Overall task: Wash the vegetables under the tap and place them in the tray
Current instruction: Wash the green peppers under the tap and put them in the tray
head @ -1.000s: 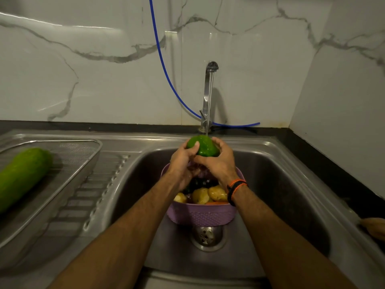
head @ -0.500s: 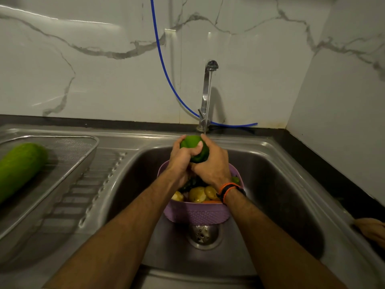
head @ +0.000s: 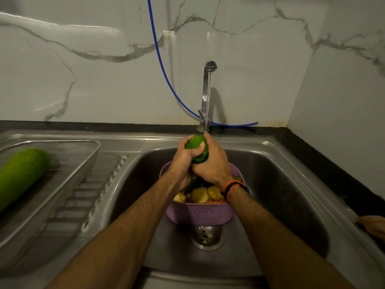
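Both hands hold a green capsicum (head: 197, 147) under the stream from the tap (head: 206, 97). My left hand (head: 184, 158) wraps it from the left with the thumb across its front. My right hand (head: 214, 163) grips it from the right and partly covers it. Below them a purple basket (head: 200, 214) stands in the sink (head: 277, 184), holding potatoes (head: 201, 195) and other vegetables, partly hidden by my wrists. A metal mesh tray (head: 83, 157) lies on the drainboard at the left, with a long green gourd (head: 19, 176) in it.
The sink drain (head: 205, 236) shows just in front of the basket. A blue hose (head: 164, 69) hangs down the marble wall behind the tap. Another person's hand (head: 373, 226) rests at the right edge of the counter.
Both hands have turned the capsicum under the water; the right hand now covers more of it and the left thumb lies across its front.
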